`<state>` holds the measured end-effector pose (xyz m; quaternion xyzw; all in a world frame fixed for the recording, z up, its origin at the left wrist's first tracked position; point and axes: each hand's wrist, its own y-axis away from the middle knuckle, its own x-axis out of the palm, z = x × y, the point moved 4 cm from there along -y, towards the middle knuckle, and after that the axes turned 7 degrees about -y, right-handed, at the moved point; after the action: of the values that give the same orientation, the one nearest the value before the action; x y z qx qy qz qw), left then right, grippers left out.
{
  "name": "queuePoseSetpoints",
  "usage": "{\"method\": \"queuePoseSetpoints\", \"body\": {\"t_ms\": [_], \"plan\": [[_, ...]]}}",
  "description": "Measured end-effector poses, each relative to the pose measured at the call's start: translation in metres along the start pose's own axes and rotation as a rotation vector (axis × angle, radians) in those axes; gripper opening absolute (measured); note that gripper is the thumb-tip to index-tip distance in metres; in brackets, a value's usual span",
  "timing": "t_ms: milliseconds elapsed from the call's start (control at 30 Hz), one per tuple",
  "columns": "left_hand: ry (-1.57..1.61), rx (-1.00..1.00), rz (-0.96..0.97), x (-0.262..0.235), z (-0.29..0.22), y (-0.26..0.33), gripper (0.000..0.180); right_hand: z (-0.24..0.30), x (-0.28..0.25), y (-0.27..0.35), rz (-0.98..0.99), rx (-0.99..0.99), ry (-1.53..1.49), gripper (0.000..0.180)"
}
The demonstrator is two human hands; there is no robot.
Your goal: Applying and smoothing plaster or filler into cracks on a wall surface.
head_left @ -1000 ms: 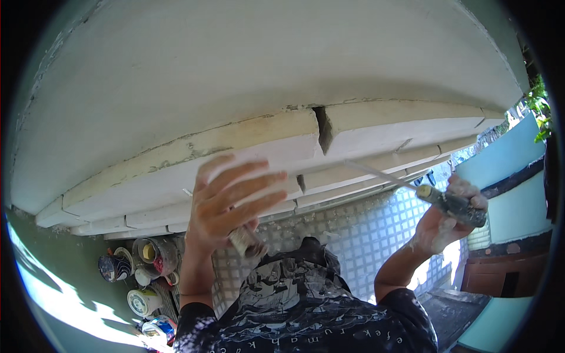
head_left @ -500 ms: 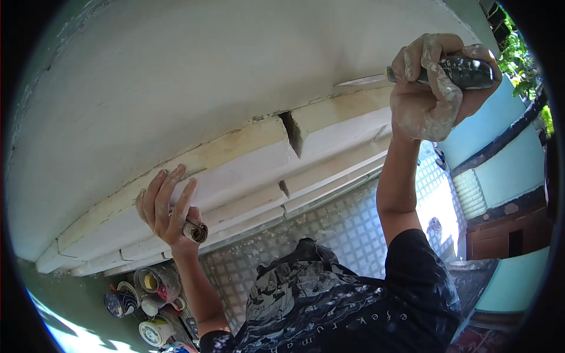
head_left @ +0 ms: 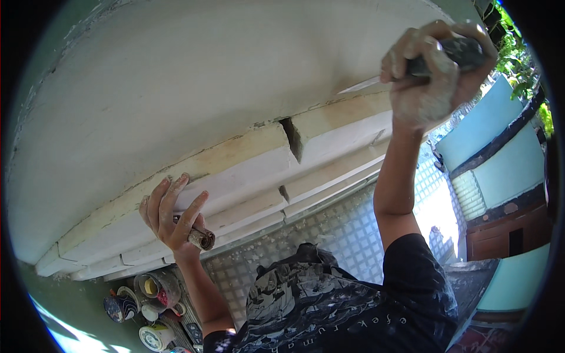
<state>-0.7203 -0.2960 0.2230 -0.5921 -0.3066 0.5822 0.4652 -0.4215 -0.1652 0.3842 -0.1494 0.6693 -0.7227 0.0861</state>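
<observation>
At the upper right, my right hand (head_left: 432, 76) is wrapped round the thick dark handle (head_left: 453, 56) of a thin-bladed tool that looks like a putty knife. Its narrow pale blade (head_left: 360, 86) points left, close to where the ceiling meets the stepped cornice moulding (head_left: 247, 150). Pale dust coats that hand, which is slightly blurred. My left hand (head_left: 172, 215) is raised at the cornice, with its fingers stretched along the moulding. Held in its palm near the thumb is a brownish rolled-up sheet (head_left: 201, 237), perhaps sandpaper. A dark gap (head_left: 290, 139) splits the moulding between my hands.
A white ceiling surface (head_left: 176, 82) spreads overhead. Far below lies a tiled floor (head_left: 341, 244) with pale debris. Several buckets and pots, among them a clear tub (head_left: 158, 288) and a white pail (head_left: 154, 337), stand at the lower left. Pale blue wall panels (head_left: 479, 123) and green plants (head_left: 518, 65) are at right.
My right hand has tilted and risen slightly with the tool, its blade now angled more steeply. My left hand has shifted a little right and down with the rolled sheet.
</observation>
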Motion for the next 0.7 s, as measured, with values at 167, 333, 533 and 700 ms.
{"method": "queuePoseSetpoints", "body": {"t_ms": [167,333,533,700], "plan": [[-0.002,-0.011,-0.003,-0.001,0.001,0.002,0.022,-0.005,0.007,0.004,-0.075,0.029,0.041,0.035],[0.042,-0.093,-0.004,0.000,0.004,0.003,0.020,0.004,0.035,0.007,-0.082,-0.026,-0.115,0.032],[0.083,-0.084,-0.008,0.001,0.003,-0.003,0.023,0.008,0.061,0.003,-0.074,0.010,-0.105,0.034],[0.052,-0.080,0.006,-0.008,0.003,-0.003,0.027,-0.013,0.088,0.021,-0.050,0.039,-0.070,0.033]]}}
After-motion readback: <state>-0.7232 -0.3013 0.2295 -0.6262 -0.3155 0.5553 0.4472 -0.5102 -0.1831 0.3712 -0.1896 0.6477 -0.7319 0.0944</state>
